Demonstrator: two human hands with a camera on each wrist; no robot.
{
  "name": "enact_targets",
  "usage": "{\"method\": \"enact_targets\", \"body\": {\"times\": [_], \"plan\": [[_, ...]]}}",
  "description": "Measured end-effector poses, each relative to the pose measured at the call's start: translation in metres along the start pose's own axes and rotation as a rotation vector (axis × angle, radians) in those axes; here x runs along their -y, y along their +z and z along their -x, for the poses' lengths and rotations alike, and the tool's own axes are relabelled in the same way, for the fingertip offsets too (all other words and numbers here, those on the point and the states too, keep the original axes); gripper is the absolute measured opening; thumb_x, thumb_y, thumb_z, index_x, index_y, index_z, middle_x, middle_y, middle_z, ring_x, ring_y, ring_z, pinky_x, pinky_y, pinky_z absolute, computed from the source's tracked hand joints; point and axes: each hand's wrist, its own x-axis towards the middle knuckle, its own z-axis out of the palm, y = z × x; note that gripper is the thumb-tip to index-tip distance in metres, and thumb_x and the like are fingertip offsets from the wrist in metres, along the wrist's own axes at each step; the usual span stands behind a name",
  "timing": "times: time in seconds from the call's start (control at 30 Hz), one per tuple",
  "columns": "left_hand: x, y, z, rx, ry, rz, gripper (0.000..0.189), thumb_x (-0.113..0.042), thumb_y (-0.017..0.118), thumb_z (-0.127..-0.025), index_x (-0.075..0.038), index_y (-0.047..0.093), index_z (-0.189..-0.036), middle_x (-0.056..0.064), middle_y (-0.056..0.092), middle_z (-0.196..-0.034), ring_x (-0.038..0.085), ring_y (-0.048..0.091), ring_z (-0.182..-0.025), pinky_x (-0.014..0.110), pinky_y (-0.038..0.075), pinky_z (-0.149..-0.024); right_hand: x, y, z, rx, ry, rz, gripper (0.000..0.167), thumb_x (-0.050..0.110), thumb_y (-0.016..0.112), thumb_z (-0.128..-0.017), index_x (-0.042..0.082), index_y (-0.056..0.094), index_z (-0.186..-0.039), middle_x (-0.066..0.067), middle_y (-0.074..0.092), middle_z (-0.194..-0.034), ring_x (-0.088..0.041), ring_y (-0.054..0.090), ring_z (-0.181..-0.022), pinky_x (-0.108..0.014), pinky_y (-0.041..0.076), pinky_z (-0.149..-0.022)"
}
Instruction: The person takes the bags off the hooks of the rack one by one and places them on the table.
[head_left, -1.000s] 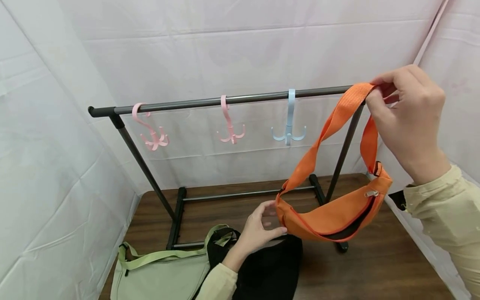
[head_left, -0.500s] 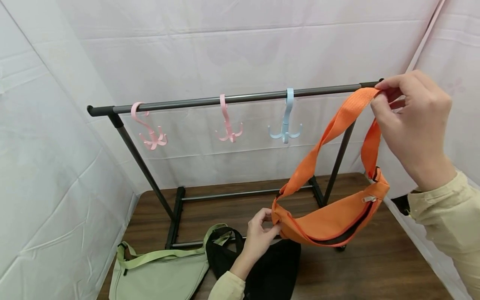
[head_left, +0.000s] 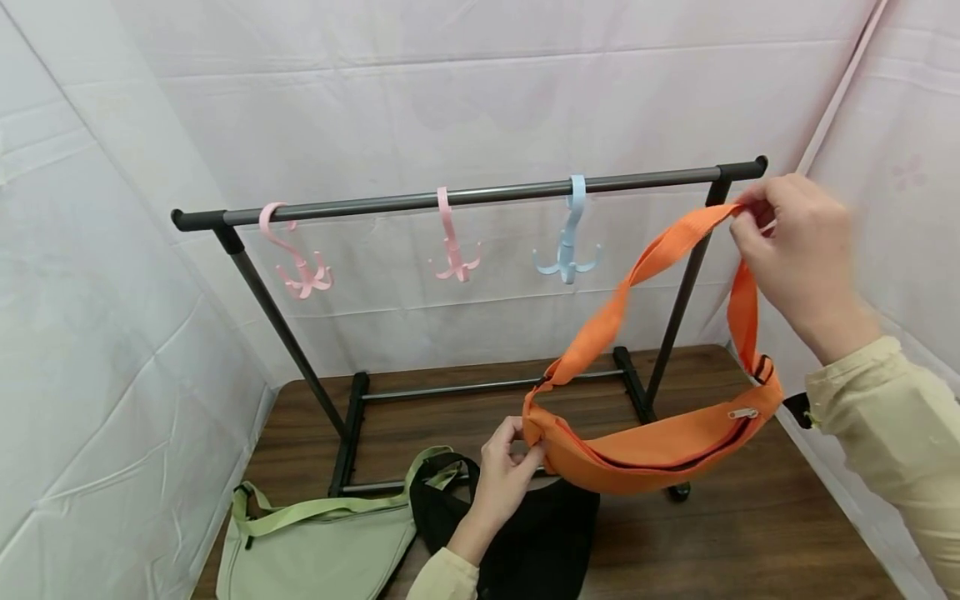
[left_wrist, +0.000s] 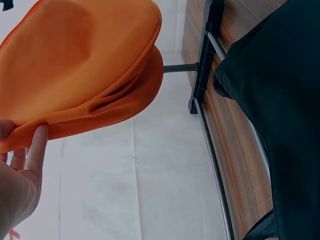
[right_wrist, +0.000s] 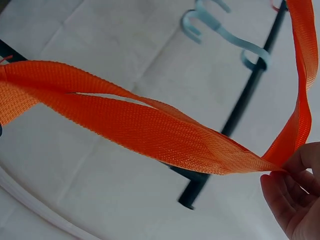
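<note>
An orange waist bag (head_left: 660,454) hangs in the air in front of the rack's right half, its zip pocket facing me. My right hand (head_left: 802,254) pinches the top of its orange strap (head_left: 611,312) just below the rail's right end; the right wrist view shows the strap (right_wrist: 150,130) bent at the fingertips. My left hand (head_left: 498,483) pinches the bag's left end between thumb and fingers. In the left wrist view the bag's underside (left_wrist: 75,60) fills the upper left, above that hand (left_wrist: 22,180). A light blue hook (head_left: 568,242) hangs on the rail left of the strap.
The dark metal rack (head_left: 390,205) also carries two pink hooks (head_left: 452,246), at its middle and left. A pale green bag (head_left: 322,550) and a black bag (head_left: 547,542) lie on the wooden table (head_left: 750,533) in front. White cloth walls (head_left: 450,108) enclose the space.
My right hand has lowered and moved slightly left over the last half second, bringing the strap's top below the rail. My left hand has shifted a little left with the bag's end. The blue hook has turned.
</note>
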Motion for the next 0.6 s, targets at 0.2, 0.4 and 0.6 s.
{"method": "enact_targets", "body": {"times": [0.2,0.4,0.6], "plan": [[0.001,-0.004,0.001,-0.041,-0.012,0.027,0.007,0.003,0.056,-0.086,0.002,0.055,-0.093,0.016,0.058,-0.089,0.022,0.061,-0.079,0.026,0.053,-0.057,-0.011,0.01,0.011,0.182,0.08,0.021,0.015,0.002,0.049,-0.085,-0.006,0.061,-0.089,-0.017,0.057,-0.078,-0.025,0.05,-0.068,-0.018,0.032,-0.057],[0.005,-0.005,0.003,-0.055,-0.043,0.033,0.005,0.003,0.056,-0.086,0.002,0.055,-0.091,0.016,0.059,-0.091,0.026,0.062,-0.081,0.025,0.054,-0.06,-0.019,0.021,0.021,0.23,0.099,0.031,0.012,0.0,0.05,-0.084,-0.005,0.061,-0.088,-0.017,0.057,-0.077,-0.025,0.051,-0.066,-0.025,0.035,-0.056],[0.008,-0.005,0.005,-0.073,-0.026,0.036,0.004,0.003,0.056,-0.086,0.002,0.056,-0.091,0.016,0.059,-0.09,0.029,0.062,-0.079,0.026,0.054,-0.059,-0.024,0.037,0.031,0.284,0.083,0.032,0.012,-0.001,0.05,-0.083,-0.005,0.06,-0.089,-0.018,0.057,-0.079,-0.028,0.053,-0.066,-0.039,0.042,-0.057]]}}
